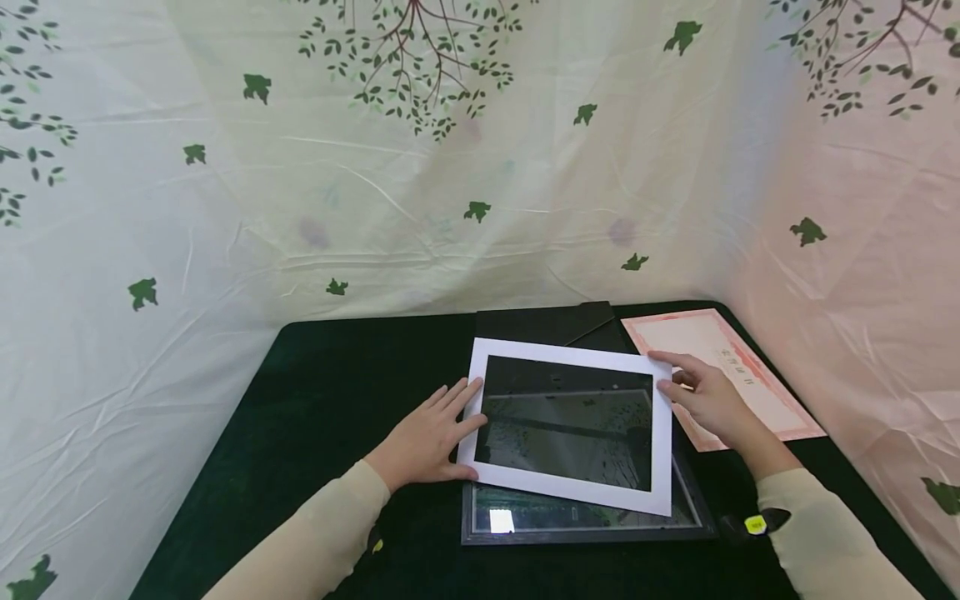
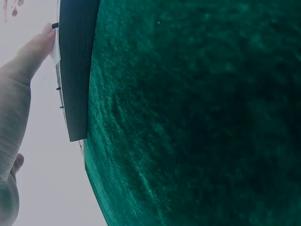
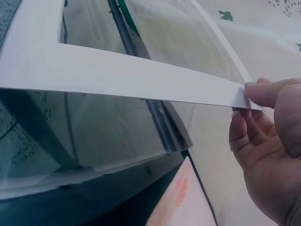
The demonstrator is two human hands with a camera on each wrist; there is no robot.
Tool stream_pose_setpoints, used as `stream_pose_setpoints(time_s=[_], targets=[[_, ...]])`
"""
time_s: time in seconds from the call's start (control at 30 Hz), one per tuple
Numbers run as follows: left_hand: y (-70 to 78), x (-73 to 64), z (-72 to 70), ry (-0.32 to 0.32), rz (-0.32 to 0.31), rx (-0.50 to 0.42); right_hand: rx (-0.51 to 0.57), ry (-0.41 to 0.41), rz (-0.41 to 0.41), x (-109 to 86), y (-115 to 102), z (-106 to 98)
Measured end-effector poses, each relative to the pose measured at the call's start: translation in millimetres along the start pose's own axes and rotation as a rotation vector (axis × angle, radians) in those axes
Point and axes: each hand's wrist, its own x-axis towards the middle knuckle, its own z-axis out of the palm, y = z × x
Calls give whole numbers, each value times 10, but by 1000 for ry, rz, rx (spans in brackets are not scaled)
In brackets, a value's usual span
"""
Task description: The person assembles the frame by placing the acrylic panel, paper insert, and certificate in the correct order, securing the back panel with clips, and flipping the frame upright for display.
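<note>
A white rectangular picture mat point(image 1: 562, 486) with a large cut-out lies slightly askew above a dark picture frame point(image 1: 585, 537) whose glass reflects the surroundings. My right hand point(image 1: 708, 400) pinches the mat's upper right corner between thumb and fingers. In the right wrist view, that side of the mat point(image 3: 141, 75) stands raised above the frame. Along the mat's left border my left hand point(image 1: 423, 437) rests with fingers spread and fairly straight. The left wrist view shows one fingertip by a small dark tab on the frame's edge point(image 2: 77, 70).
Behind the mat lies a black backing board point(image 1: 536, 323). A pink-bordered sheet with printed writing point(image 1: 708, 342) lies at the right, partly beneath my right hand. The table point(image 1: 300, 408) has a dark green cloth, and patterned curtains point(image 1: 480, 250) enclose its back and sides.
</note>
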Motion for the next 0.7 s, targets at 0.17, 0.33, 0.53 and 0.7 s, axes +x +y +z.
stream_pose_setpoints(time_s=[0.17, 0.33, 0.53, 0.7], targets=[[2, -3, -1, 13, -1, -16, -15, 14, 5, -94, 61, 94], [34, 7, -22, 37, -12, -38, -29, -15, 13, -145, 108, 121], [144, 46, -69, 67, 5, -46, -43, -11, 61, -134, 121, 29], [231, 80, -133, 104, 17, -31, -55, 11, 91, -106, 86, -37]])
